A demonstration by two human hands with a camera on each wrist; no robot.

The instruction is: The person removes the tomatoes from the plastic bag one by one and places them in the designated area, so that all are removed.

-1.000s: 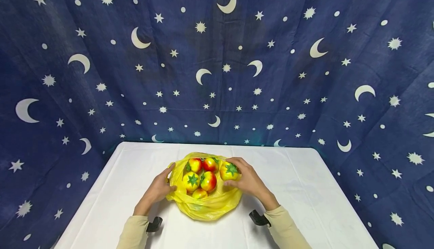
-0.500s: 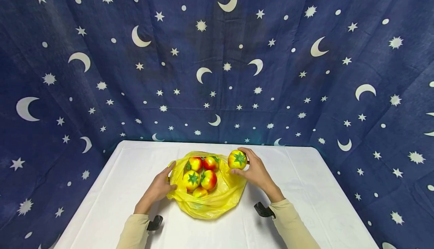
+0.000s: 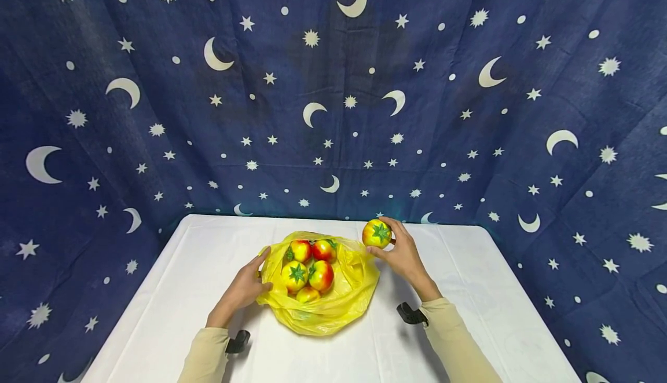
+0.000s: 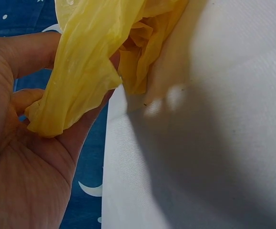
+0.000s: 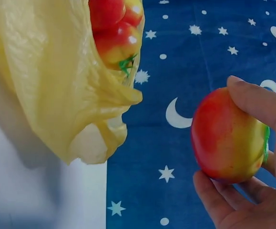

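A yellow plastic bag (image 3: 328, 320) lies with its mouth spread wide on the table. Inside sit several red-and-yellow tomatoes (image 3: 320, 277) with green leafy tops, artificial-looking. My left hand (image 3: 244, 285) grips the bag's left rim; in the left wrist view a loose fold of the bag (image 4: 83, 71) runs between thumb and fingers. Right of the bag's mouth, my right hand (image 3: 403, 258) holds one tomato (image 3: 376, 234) above the table, thumb on one side and fingers on the other. The right wrist view shows this held tomato (image 5: 226, 138) apart from the bag.
The table (image 3: 458, 313) has a white cloth. Behind it and at both sides hangs a dark blue curtain (image 3: 271, 110) printed with moons and stars. Each wrist wears a black mount (image 3: 411, 313).
My right hand has lifted the tomato out of the bag and moved it right and toward the table's far side. The left hand has stayed on the rim.
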